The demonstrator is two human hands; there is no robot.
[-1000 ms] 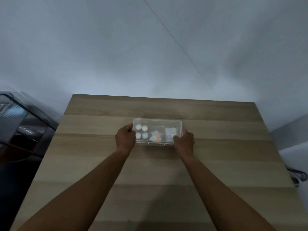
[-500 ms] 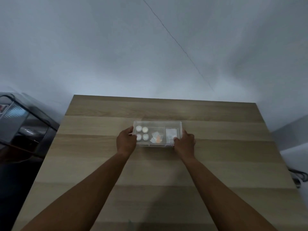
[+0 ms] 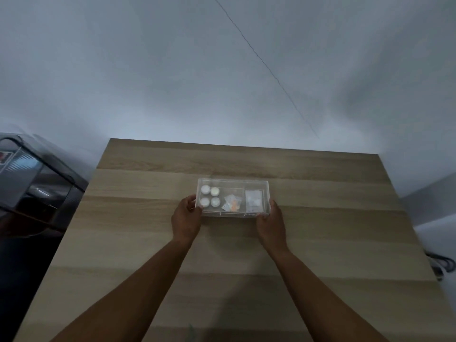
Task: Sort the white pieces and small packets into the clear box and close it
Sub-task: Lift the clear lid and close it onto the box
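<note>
change: both hands slid slightly toward the near edge along the box ends since a second ago; box sits a touch nearer too, contents unchanged
left side: dark grey appliance (image 3: 37, 183) off the table's left edge, details blurred
table (image 3: 148, 243): light wood, box sits around the middle, closer to the far edge than the near one
left hand (image 3: 186, 218): at the box's near-left corner, fingers curled around the left end wall, thumb on the near rim; gripping the box
clear box (image 3: 232, 181): flat on the table, long side left to right, three compartments; cannot tell if a lid is on it
white pieces (image 3: 210, 196): four round ones, two by two, left compartment
small packets (image 3: 231, 203): clear with orange bits, loosely piled in the middle compartment
right compartment: pale whitish packet (image 3: 253, 201), too blurred to say more
right hand (image 3: 271, 223): at the box's near-right corner, fingers wrapped on the right end wall, thumb at the near rim; gripping the box
far right: dark cable (image 3: 441, 264) off the table's right edge
</note>
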